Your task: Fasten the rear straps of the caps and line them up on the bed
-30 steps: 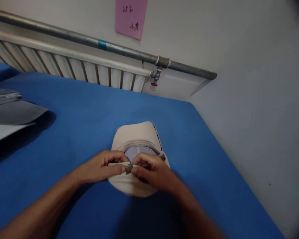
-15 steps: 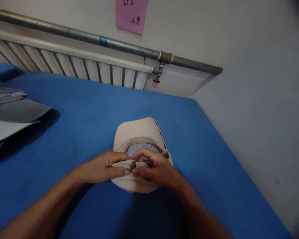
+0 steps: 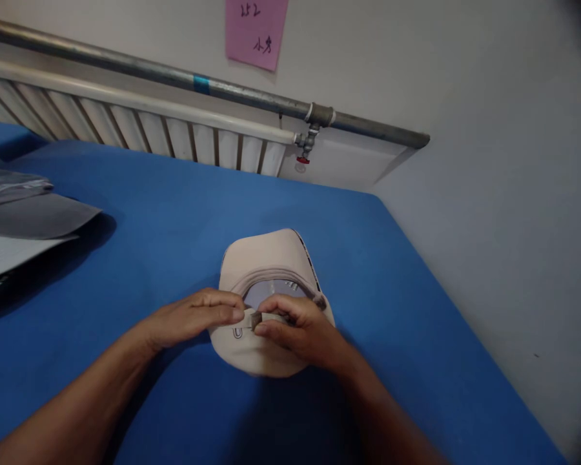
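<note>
A pale beige cap (image 3: 266,252) lies on the blue surface with its brim away from me and its inside partly showing. Across its back opening runs a strap with a small metal buckle (image 3: 255,320). My left hand (image 3: 198,314) is closed on the cap's left rear edge, fingers together and thumb on the strap's left end. My right hand (image 3: 300,326) pinches the strap just right of the buckle, between thumb and forefinger. A small U-shaped mark shows on the cap below my left fingertips.
Several stacked caps (image 3: 43,216), grey, white and black, lie at the left edge. Behind the blue surface (image 3: 174,194) are a white radiator (image 3: 174,135), a metal pipe (image 3: 252,95) with a red-handled valve, and a pink note (image 3: 255,32). A grey wall stands at the right.
My left thumb and fingers have drawn back a little leftward from the buckle, uncovering the U-shaped mark. The cap has shifted slightly left; my right hand keeps its pinch.
</note>
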### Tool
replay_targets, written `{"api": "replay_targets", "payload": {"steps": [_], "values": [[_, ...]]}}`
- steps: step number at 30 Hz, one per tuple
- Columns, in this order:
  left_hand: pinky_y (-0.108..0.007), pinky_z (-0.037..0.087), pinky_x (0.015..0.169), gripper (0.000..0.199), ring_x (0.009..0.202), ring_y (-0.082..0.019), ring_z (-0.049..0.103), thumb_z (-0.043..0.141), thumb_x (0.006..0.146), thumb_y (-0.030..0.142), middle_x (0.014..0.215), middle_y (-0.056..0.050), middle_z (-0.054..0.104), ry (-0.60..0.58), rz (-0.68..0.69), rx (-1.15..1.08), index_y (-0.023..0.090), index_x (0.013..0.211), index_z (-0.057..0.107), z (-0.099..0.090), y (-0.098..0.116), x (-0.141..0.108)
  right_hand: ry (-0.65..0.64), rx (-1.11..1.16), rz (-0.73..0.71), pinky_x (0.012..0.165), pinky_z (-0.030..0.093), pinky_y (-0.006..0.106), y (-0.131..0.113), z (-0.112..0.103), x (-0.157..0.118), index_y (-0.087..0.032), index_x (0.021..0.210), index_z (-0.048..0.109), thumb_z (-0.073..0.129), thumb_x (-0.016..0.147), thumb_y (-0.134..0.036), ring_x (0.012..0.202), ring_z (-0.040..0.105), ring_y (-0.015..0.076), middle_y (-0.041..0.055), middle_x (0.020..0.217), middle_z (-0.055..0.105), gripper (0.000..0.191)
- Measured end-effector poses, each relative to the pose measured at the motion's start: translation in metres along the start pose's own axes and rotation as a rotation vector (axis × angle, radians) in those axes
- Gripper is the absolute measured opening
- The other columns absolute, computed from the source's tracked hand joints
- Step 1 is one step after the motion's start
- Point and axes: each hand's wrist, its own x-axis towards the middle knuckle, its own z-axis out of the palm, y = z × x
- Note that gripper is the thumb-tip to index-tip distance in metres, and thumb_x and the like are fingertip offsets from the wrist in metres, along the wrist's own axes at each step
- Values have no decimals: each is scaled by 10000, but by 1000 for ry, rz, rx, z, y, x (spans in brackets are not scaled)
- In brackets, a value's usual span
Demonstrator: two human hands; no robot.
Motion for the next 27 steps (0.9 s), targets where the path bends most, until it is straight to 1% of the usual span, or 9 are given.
{"api": "replay_targets", "payload": {"steps": [2, 5, 6, 8, 14, 18, 21, 23, 27], "values": [[-243, 264, 566, 314, 622, -103, 328, 545, 900, 421, 668, 40, 396, 11, 4, -20, 156, 732, 553, 1, 1, -1, 30, 1, 11, 634, 404, 233, 0, 0, 0, -207, 783, 639, 696, 794, -288, 681, 503, 114, -35, 708, 570, 100], [-230, 313, 597, 222, 669, -104, 409, 626, 866, 386, 742, 28, 498, 143, 44, -108, 169, 898, 596, 4, 0, -1, 76, 38, 52, 615, 399, 243, 0, -1, 1, -213, 765, 615, 693, 789, -314, 648, 478, 117, -38, 677, 538, 130], [-227, 325, 601, 223, 678, -104, 427, 659, 847, 376, 757, 27, 517, 188, 67, -145, 176, 909, 582, 5, -1, -1, 86, 54, 63, 606, 393, 244, 1, -1, 2, -214, 761, 609, 688, 793, -322, 635, 467, 115, -40, 667, 527, 138], [-217, 327, 580, 241, 654, -96, 430, 701, 819, 360, 736, 35, 516, 226, 97, -191, 179, 861, 547, 6, -4, -2, 89, 70, 70, 588, 376, 241, 1, -1, 2, -212, 755, 602, 679, 802, -331, 611, 441, 108, -47, 650, 505, 150], [-202, 310, 533, 266, 595, -83, 403, 721, 800, 362, 670, 52, 480, 255, 96, -139, 174, 817, 533, 9, -5, -5, 113, 32, 32, 589, 366, 238, 3, 0, 2, -206, 759, 608, 683, 800, -316, 606, 423, 105, -51, 645, 500, 139], [-213, 320, 544, 255, 610, -90, 411, 709, 802, 365, 677, 46, 486, 268, 83, -22, 165, 784, 552, 10, 1, -7, 126, 40, 0, 582, 368, 234, 1, 2, 2, -204, 758, 605, 678, 807, -302, 605, 432, 104, -51, 642, 509, 132], [-231, 327, 557, 236, 634, -105, 424, 657, 843, 383, 692, 29, 503, 276, 102, 58, 161, 796, 593, 12, 2, -8, 125, 9, 4, 575, 370, 231, 0, 4, 2, -199, 775, 617, 676, 815, -314, 605, 440, 105, -49, 642, 518, 135], [-239, 344, 576, 233, 665, -115, 452, 638, 860, 377, 722, 15, 533, 264, 126, 37, 163, 779, 596, 13, 1, -7, 105, -22, 28, 573, 370, 229, 0, 5, 1, -197, 802, 635, 671, 825, -329, 613, 455, 105, -45, 654, 538, 139], [-238, 383, 612, 245, 714, -119, 503, 665, 835, 317, 793, 0, 595, 247, 166, -120, 160, 695, 539, 15, -3, -5, 89, -73, 42, 595, 376, 231, -1, 6, 0, -196, 848, 661, 668, 839, -361, 645, 494, 108, -36, 691, 584, 166]]}}
